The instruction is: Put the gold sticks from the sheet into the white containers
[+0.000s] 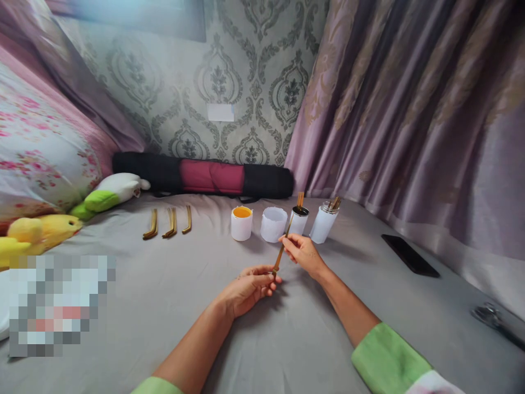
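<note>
Both my hands hold one thin golden stick [286, 236] above the grey bedsheet [172, 306]. My left hand [248, 287] pinches its lower end with fingers closed. My right hand [302, 253] grips it higher up. Just beyond stand several white cups: one filled with orange stuff [241, 222], an empty one [274, 224], a dark-rimmed one with sticks in it [298, 220], and a jar holding sticks [324, 222].
Three bent golden sticks [169, 222] lie at the back left. A black and maroon roll bag [205, 176] lies against the wall. Plush toys [41, 230] sit left. A dark phone [410, 255] lies right, by the curtain [430, 120]. A metal object [490, 317] is at far right.
</note>
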`<state>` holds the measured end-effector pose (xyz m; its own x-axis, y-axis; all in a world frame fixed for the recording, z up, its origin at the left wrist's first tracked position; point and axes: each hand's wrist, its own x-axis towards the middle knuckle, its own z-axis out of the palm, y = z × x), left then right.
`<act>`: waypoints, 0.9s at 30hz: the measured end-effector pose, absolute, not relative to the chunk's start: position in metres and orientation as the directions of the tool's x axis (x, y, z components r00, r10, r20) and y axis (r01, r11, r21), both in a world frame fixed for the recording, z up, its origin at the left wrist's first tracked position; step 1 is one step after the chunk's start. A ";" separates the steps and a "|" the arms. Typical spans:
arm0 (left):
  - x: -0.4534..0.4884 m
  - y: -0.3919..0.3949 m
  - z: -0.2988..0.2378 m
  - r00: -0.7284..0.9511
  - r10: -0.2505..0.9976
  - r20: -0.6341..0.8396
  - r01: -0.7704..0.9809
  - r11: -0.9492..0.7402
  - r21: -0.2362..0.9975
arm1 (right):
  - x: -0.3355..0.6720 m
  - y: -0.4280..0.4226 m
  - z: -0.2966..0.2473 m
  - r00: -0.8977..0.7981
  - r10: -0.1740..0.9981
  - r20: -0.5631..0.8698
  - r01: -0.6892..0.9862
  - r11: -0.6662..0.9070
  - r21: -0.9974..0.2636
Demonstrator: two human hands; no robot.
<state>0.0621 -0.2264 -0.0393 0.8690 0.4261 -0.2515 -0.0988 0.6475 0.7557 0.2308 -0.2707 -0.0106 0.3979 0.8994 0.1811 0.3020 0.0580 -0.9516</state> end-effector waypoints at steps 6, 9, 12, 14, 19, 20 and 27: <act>0.061 -0.226 -0.040 0.880 0.403 -0.252 -0.088 0.659 0.747 | 0.242 -0.264 0.002 0.452 0.869 0.200 0.288 0.069 -0.955; 0.061 -0.225 -0.040 0.874 0.407 -0.264 -0.085 0.664 0.743 | 0.248 -0.260 0.011 0.485 0.851 0.202 0.264 0.078 -0.961; 0.061 -0.225 -0.041 0.872 0.409 -0.268 -0.086 0.668 0.739 | 0.255 -0.257 0.017 0.507 0.831 0.228 0.269 0.099 -0.958; 0.061 -0.225 -0.042 0.875 0.408 -0.262 -0.092 0.670 0.737 | 0.260 -0.255 0.020 0.512 0.825 0.238 0.274 0.106 -0.956; 0.060 -0.224 -0.042 0.869 0.414 -0.272 -0.086 0.667 0.740 | 0.267 -0.253 0.025 0.530 0.812 0.242 0.279 0.102 -0.955; 0.060 -0.224 -0.042 0.868 0.414 -0.275 -0.084 0.668 0.740 | 0.268 -0.253 0.026 0.535 0.810 0.240 0.276 0.101 -0.956; 0.059 -0.224 -0.041 0.868 0.416 -0.271 -0.094 0.674 0.733 | 0.270 -0.256 0.034 0.536 0.813 0.226 0.283 0.079 -0.956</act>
<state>0.0593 -0.2244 -0.0410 0.8679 0.4164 -0.2709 -0.0943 0.6736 0.7330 0.2699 -0.2561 0.0335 0.5362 0.8133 0.2258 0.2827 0.0790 -0.9560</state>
